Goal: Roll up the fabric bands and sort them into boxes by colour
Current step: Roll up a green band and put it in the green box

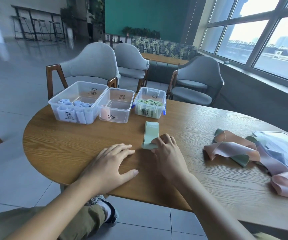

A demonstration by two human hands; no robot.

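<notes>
**Handling the pale green fabric band: grip point and material behaviour**

All positions are given relative to the pale green fabric band (151,135), which lies flat along the round wooden tabletop (70,139), running away from the person.

Far left and beyond the band: the large clear plastic box holding rolled blue bands (77,103). Just right of it stands the clear plastic box with a single pink roll (116,105). Directly beyond the band's far end is the small clear box with blue latches, filled with green rolls (149,102). Judged by colour, this is the destination.

Left of the band's near end: the left hand (112,161) rests palm down on the tabletop, its fingers (122,148) extended and released, holding nothing and not touching the band.

At the band's near end: the right hand (167,151) has curled fingers grasping the first turn of the roll, which has only just been started.

Right of the band: a loose heap of unrolled pink, green and lilac bands (240,151), partly overlapping a clear flat plastic lid (281,148).

Handling assessment: the band appears thin, light, soft and limp, with no stiffness of its own. The far end stands up in a curl, suggesting some spring. Take hold across the full width of the rolled end. Expect the roll to loosen if pressure is relaxed, and the free length to drift sideways unless steadied.
</notes>
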